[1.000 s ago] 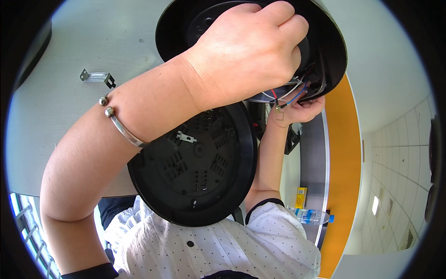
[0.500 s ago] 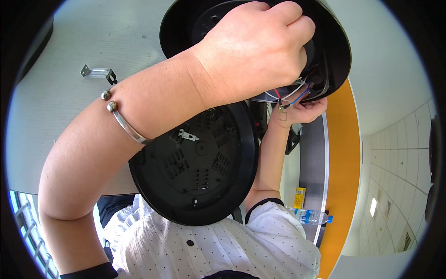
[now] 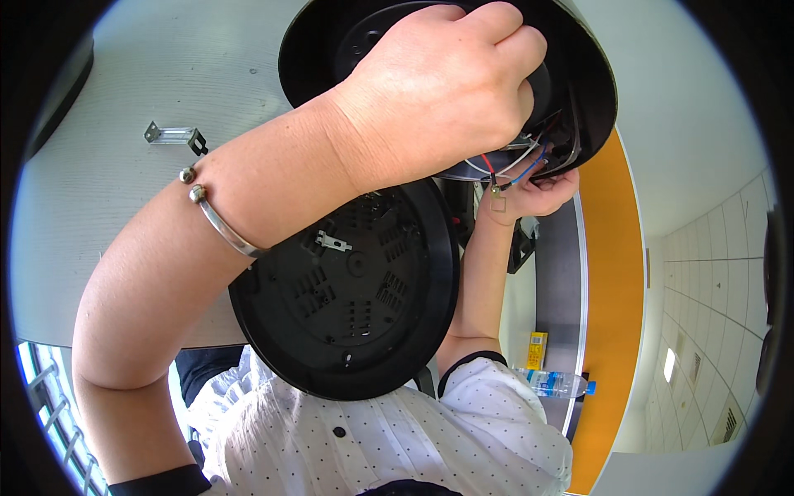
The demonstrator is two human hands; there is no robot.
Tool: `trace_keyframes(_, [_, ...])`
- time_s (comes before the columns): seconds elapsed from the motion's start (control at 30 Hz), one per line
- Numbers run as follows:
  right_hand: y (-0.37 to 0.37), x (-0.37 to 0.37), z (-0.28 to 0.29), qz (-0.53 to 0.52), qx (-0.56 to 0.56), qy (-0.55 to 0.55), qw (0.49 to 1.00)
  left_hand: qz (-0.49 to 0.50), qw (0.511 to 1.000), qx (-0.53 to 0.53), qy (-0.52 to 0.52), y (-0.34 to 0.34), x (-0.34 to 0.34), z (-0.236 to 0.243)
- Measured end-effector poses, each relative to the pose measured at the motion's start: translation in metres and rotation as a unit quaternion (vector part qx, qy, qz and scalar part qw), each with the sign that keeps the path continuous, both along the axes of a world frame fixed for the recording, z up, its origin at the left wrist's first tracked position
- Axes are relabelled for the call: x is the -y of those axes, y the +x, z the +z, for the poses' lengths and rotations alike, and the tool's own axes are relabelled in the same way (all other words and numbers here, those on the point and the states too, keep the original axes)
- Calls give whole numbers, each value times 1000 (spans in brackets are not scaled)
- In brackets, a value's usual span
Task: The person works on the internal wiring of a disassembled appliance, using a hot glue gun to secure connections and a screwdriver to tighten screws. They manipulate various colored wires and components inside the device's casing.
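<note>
The left hand point(image 3: 447, 91) is clenched inside the black round housing point(image 3: 591, 91). The coloured wires point(image 3: 517, 169) are pinched in the right hand point(image 3: 533, 194) grip. A black base plate point(image 3: 347, 306) lies on the bench point(image 3: 124, 207).

The round plastic appliance housing point(image 3: 579, 91) is black, and so is the round ribbed plastic base plate point(image 3: 347, 314) with its small silver clip. Red, blue and white thin wires point(image 3: 517, 169) show at the housing's rim. The bangle point(image 3: 219, 227) is silver metal. The short-sleeved shirt point(image 3: 389, 446) is white with small dark dots and black cuffs. The table top point(image 3: 124, 207) is pale grey, with a silver metal bracket point(image 3: 174, 135).
</note>
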State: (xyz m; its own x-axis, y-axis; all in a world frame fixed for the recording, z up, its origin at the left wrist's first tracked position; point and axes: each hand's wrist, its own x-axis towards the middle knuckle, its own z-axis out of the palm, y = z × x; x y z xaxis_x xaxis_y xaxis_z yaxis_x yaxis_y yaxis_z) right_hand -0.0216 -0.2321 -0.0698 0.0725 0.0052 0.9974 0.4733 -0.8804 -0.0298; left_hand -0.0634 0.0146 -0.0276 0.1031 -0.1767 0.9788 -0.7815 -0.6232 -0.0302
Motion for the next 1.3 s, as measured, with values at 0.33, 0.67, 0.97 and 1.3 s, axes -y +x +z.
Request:
trace_keyframes(0.33, [-3,-3,1,27,-4,-7,1000,77,995,-14,61,-7,0,5])
trace_keyframes(0.67, [-1,-1,1,84,-14,9,996,49,998,23,19,11,7,-7])
trace_keyframes(0.97, [-4,-5,2,72,-9,6,997,82,997,-6,6,3,11,-4])
trace_keyframes(1.3, [0,-2,2,52,4,-24,998,49,999,-1,-14,-7,18,1])
